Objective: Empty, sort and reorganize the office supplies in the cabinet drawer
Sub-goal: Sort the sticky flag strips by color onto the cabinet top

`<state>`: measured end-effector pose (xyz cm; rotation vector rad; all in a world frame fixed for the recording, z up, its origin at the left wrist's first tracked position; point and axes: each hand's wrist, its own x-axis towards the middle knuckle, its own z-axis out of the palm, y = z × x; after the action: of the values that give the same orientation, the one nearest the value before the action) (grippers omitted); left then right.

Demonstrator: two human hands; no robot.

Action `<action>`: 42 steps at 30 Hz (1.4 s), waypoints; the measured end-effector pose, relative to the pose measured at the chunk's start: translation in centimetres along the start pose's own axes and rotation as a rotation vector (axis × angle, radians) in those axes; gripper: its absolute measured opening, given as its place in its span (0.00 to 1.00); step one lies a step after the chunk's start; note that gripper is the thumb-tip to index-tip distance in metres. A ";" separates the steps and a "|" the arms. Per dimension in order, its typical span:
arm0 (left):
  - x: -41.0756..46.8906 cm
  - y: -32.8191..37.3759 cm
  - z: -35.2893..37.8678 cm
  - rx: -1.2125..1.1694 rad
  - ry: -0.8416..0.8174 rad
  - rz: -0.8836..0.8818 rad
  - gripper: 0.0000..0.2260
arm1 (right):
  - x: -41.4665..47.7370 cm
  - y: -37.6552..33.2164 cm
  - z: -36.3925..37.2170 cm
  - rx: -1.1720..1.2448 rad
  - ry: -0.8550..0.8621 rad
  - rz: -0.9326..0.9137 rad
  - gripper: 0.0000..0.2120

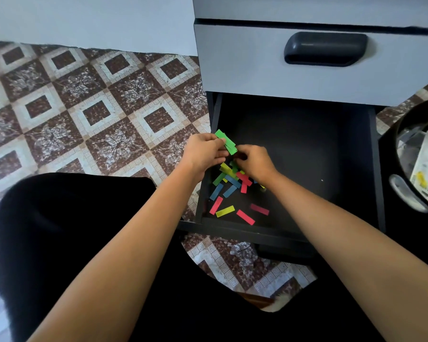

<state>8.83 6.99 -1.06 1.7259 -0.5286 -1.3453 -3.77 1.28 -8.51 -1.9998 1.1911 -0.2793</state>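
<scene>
The bottom drawer (377, 169) of a grey cabinet stands pulled out, black inside. Several coloured paper strips (229, 191), red, yellow, blue and green, lie scattered in its near left corner. My left hand (205, 154) pinches a small stack of green strips (226, 141) above the drawer's left edge. My right hand (253, 162) reaches in with curled fingers touching the lower end of that green stack, just above the pile; whether it pinches a strip is hidden.
A closed grey drawer with a dark handle (325, 48) sits above the open one. A black round bin (420, 154) holding papers and plastic stands at the right. Patterned floor tiles (97, 107) spread to the left; my dark-clothed legs fill the bottom.
</scene>
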 end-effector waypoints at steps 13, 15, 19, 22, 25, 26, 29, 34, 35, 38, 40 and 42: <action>0.1 0.0 0.1 0.006 0.001 0.003 0.11 | -0.3 0.6 1.3 -0.430 -0.135 0.064 0.11; 0.0 0.0 0.1 0.007 0.003 0.002 0.11 | -0.1 0.5 1.2 -0.423 -0.165 0.061 0.09; 0.0 0.0 0.0 0.002 0.003 0.004 0.11 | 0.1 0.9 0.6 -0.213 -0.149 0.127 0.05; 0.0 -0.1 0.0 0.003 0.001 0.006 0.11 | 0.0 1.3 -0.3 -0.052 -0.078 0.163 0.07; 0.1 0.0 0.0 -0.007 0.001 -0.001 0.11 | -0.3 1.2 -1.1 0.039 -0.039 0.145 0.04; 0.1 0.0 0.0 -0.010 0.002 -0.003 0.10 | -0.4 1.0 -1.3 0.057 -0.034 0.133 0.04; 0.1 0.0 -0.1 -0.013 0.003 -0.003 0.11 | -0.6 0.3 -1.7 0.085 -0.056 0.082 0.06; -0.1 0.1 0.2 -0.018 0.001 0.001 0.12 | -0.7 -0.9 -0.2 -0.069 -0.350 -0.042 0.11; -0.1 0.1 0.2 -0.018 0.003 0.000 0.12 | -0.6 -0.8 0.3 -0.102 -0.370 -0.060 0.12; -0.1 0.0 0.2 -0.016 0.008 -0.005 0.12 | -0.3 -0.7 1.6 -0.277 -0.375 -0.113 0.15; -0.1 0.0 0.1 -0.019 0.010 -0.006 0.11 | -0.1 -0.7 1.9 -0.427 -0.350 -0.145 0.14; 0.0 -0.1 0.1 -0.020 0.010 -0.007 0.11 | -0.1 -0.7 2.1 -0.523 -0.324 -0.195 0.14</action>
<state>8.72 6.99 -1.10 1.7192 -0.5025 -1.3424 -2.27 2.63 -9.37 -2.4970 0.9219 0.2872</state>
